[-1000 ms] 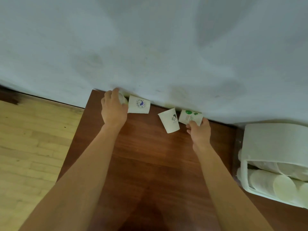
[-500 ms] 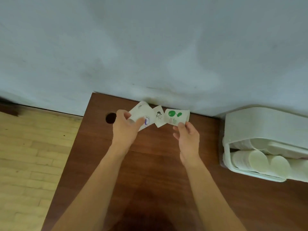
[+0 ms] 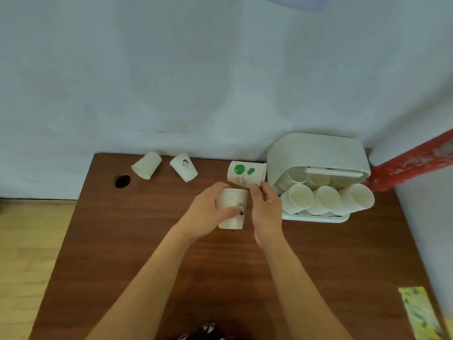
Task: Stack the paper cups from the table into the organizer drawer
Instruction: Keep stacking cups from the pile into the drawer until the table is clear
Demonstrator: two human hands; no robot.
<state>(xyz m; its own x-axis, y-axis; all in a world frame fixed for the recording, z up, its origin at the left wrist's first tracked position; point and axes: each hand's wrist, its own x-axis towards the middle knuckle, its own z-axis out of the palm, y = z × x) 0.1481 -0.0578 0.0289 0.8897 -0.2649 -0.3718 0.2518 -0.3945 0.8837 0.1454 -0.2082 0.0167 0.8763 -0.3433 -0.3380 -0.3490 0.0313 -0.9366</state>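
Note:
My left hand (image 3: 208, 212) grips a white paper cup with a dark round logo (image 3: 232, 209), held upright over the middle of the brown table (image 3: 122, 241). My right hand (image 3: 266, 209) pinches a green-printed cup (image 3: 246, 174), tilted on its side just above the first cup. Two more cups lie at the table's far edge: a plain one (image 3: 147, 165) and one with a small dark figure (image 3: 183, 166). The white organizer drawer (image 3: 316, 218) stands at the right, open toward me, with several stacked cups (image 3: 326, 200) lying in it.
A round cable hole (image 3: 122, 181) is in the table's far left corner. A pale wall (image 3: 220, 69) runs right behind the table. A red pipe (image 3: 411, 160) slants at the far right. A yellow-green patterned card (image 3: 420, 312) lies at the near right edge. Wooden floor (image 3: 29, 253) lies left.
Both hands have pulled back from the wall toward the table's middle, each carrying a cup. The plain and figure cups stay behind. The view has risen and shows the whole organizer.

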